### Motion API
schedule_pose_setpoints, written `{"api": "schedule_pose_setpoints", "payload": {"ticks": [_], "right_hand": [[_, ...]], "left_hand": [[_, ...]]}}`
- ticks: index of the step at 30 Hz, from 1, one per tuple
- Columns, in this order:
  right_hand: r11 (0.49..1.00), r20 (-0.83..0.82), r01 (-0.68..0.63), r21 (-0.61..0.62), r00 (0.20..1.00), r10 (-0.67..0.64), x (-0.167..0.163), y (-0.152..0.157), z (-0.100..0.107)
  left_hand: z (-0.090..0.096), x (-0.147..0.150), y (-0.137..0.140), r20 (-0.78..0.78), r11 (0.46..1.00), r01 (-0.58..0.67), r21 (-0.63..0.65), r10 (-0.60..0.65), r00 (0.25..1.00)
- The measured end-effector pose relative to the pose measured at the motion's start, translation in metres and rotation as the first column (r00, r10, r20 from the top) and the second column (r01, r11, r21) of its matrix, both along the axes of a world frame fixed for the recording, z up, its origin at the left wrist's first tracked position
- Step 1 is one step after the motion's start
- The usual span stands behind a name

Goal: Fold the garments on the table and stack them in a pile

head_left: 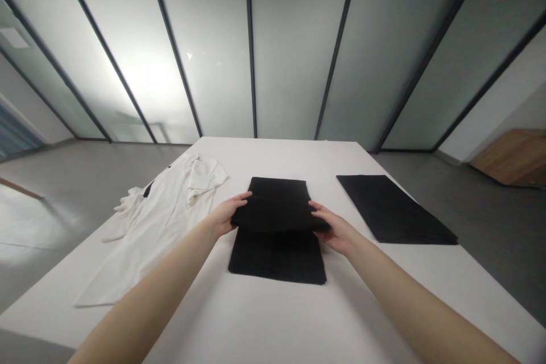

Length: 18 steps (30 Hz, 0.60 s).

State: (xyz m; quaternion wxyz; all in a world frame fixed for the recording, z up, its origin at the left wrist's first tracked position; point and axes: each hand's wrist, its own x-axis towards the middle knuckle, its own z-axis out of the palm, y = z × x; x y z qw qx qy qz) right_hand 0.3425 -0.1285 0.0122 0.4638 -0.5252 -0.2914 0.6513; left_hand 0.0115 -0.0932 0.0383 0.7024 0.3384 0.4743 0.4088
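A folded black cloth (277, 259) lies in the middle of the white table, and its near portion is bent up and over toward the far part. My left hand (228, 213) grips the left corner of the raised fold, fingers on top and thumb below or behind. On the opposite side, my right hand (335, 227) is closed on the right corner of the same fold. The raised edge hangs slightly above the lower layer, which rests flat. Whether the cloth is a garment cannot be made out.
The white table (273, 318) carries a crumpled white garment (170, 222) on the left and a flat black folded cloth (392, 210) at the right edge. Behind the table stands a frosted glass partition (294, 51). A wooden piece (512, 153) shows at far right.
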Motion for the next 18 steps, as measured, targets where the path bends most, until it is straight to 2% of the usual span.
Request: {"api": "schedule_pose_setpoints", "payload": {"ticks": [2,4,10,15,18], "right_hand": [[0.996,-0.071,0.021,-0.089,0.997,-0.027,-0.002,-0.024,-0.006],[0.992,-0.109,0.031,-0.124,0.993,-0.045,-0.007,-0.041,-0.009],[0.995,-0.177,0.066,-0.079,0.981,-0.079,-0.024,-0.063,-0.012],[0.99,-0.123,0.132,-0.042,0.983,-0.136,-0.028,-0.07,-0.009],[0.998,-0.083,0.055,0.009,0.995,-0.054,-0.028,-0.071,-0.007]], "left_hand": [[-0.01,0.003,-0.022,-0.004,0.999,0.021,-0.044,-0.021,1.0],[-0.016,0.009,-0.037,-0.037,0.999,-0.002,-0.054,0.0,0.999],[-0.026,0.011,-0.053,-0.172,0.985,-0.172,-0.028,0.165,0.971],[-0.023,-0.002,-0.06,-0.103,0.998,-0.055,-0.011,0.054,0.993],[-0.019,-0.005,-0.062,-0.067,1.0,0.019,-0.005,-0.02,0.998]]}}
